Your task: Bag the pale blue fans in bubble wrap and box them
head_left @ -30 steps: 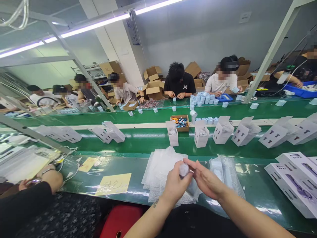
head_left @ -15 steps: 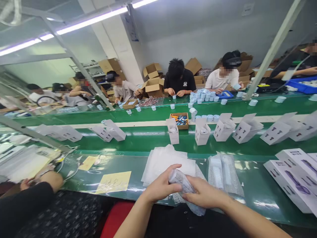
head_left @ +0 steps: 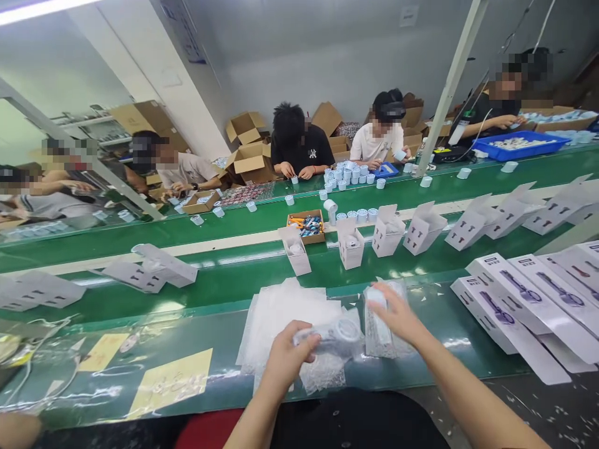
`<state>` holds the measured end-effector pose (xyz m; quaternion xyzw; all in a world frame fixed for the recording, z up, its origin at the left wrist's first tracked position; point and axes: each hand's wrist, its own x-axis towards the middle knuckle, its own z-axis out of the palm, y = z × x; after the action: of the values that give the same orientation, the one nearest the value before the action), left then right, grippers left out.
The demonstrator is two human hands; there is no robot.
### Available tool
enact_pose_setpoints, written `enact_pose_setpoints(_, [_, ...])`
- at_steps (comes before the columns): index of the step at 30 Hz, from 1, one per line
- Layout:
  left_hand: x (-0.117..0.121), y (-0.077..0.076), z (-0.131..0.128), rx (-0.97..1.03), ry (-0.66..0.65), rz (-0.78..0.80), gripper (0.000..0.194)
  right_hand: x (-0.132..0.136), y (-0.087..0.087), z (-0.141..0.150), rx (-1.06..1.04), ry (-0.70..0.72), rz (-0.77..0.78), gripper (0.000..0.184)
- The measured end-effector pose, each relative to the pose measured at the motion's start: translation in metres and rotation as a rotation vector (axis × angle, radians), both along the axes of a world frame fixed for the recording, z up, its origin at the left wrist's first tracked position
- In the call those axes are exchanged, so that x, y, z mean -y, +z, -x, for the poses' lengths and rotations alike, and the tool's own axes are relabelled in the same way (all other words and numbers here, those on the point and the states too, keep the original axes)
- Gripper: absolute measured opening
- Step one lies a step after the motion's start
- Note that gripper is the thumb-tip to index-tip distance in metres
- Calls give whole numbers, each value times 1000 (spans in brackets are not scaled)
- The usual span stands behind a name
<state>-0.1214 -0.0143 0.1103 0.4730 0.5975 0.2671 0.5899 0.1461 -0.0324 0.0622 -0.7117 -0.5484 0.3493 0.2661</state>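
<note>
Device [head_left: 331, 333], pale-blue, round-headed, plastic-wrapped, lower centre: presumably light, slippery; hold mid-length; left hand [head_left: 292, 348] grips it, right hand [head_left: 399, 312] loosely open.

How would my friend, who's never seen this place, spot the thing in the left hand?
Start at the shiny green table nearest the camera, then find the whitish sheets piled on it. Over their right side, the left hand grips a pale wrapped bundle. Unlike the wrapped packs lying to its right, this one is held up, showing a round, ringed end.
</note>
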Motion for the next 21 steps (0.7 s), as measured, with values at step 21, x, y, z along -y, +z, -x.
enact_pose_setpoints(21, [6, -154, -184, 155, 376, 312, 18, 7, -101, -39, 499, -182, 139, 74])
